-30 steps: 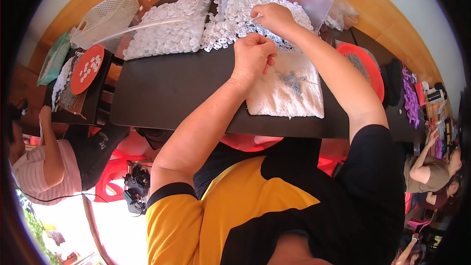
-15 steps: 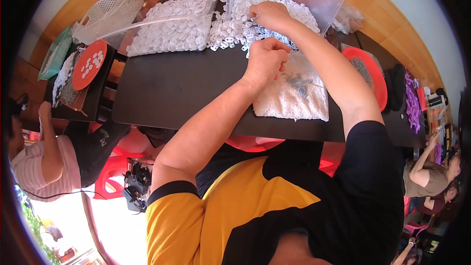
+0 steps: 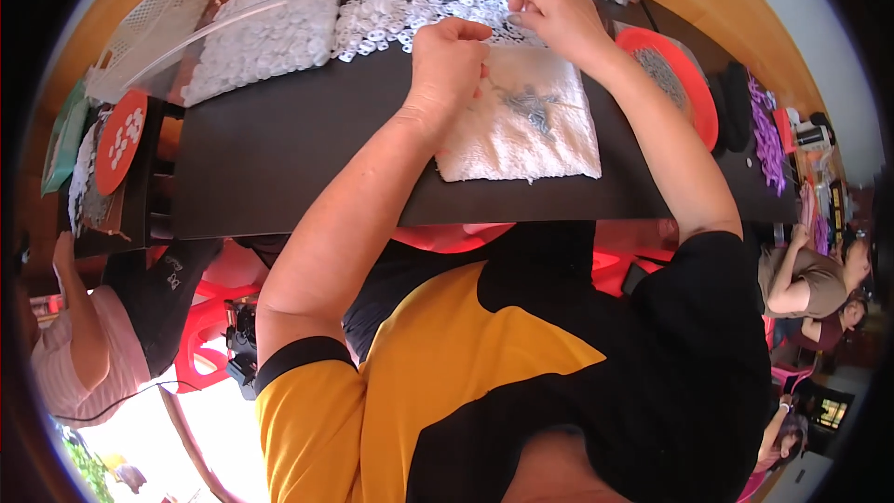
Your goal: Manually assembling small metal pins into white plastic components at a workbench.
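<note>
My left hand [image 3: 447,65] is at the left far corner of a pale towel [image 3: 475,149], its fingers curled and pinched. Whatever it holds, if anything, is too small to make out. Opposite it, my right hand [image 3: 562,26] hovers over the near edge of the loose white plastic pieces [image 3: 396,23]. Thumb and fingertips of that hand are pressed together, and their contents cannot be made out. A gap separates the two hands. On the towel lies a small heap of thin grey metal pins [image 3: 531,110].
A clear bin [image 3: 265,28] of white pieces stands at the back left. To the right lies a red plate [image 3: 703,116] with small grey parts [image 3: 661,74], near purple strips [image 3: 765,140]. Another red plate [image 3: 121,144] sits at far left, by a seated person [image 3: 93,345].
My right hand has drawn back out of the white pieces, toward me and to the right. My left hand has shifted slightly left of the towel. The whole view has tilted.
</note>
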{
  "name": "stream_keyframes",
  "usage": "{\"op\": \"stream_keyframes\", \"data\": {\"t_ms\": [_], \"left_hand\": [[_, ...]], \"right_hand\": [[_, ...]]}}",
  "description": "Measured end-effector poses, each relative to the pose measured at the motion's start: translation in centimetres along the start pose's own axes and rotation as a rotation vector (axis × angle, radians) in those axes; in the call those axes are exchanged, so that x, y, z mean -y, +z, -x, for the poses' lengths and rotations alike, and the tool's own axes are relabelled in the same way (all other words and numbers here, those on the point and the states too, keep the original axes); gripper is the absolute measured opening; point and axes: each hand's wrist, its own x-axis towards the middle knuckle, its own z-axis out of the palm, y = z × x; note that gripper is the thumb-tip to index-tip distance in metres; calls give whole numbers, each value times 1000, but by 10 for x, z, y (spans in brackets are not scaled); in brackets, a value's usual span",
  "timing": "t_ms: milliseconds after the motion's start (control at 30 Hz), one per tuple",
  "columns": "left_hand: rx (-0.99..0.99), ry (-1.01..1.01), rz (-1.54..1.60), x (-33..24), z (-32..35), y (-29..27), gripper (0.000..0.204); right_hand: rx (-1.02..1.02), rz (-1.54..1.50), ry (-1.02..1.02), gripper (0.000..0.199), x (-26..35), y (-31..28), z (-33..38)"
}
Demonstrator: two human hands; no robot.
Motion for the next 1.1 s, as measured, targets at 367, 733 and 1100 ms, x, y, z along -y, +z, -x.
{"op": "stream_keyframes", "data": {"t_ms": [367, 733, 1100], "left_hand": [[24, 29, -204, -7, 11, 5, 20], [2, 9, -142, -12, 15, 6, 18], [23, 61, -141, -7, 12, 5, 15]], "right_hand": [[-70, -129, -58, 13, -3, -24, 67], [-2, -29, -158, 9, -10, -17, 78], [65, 114, -131, 7, -4, -13, 74]]}}
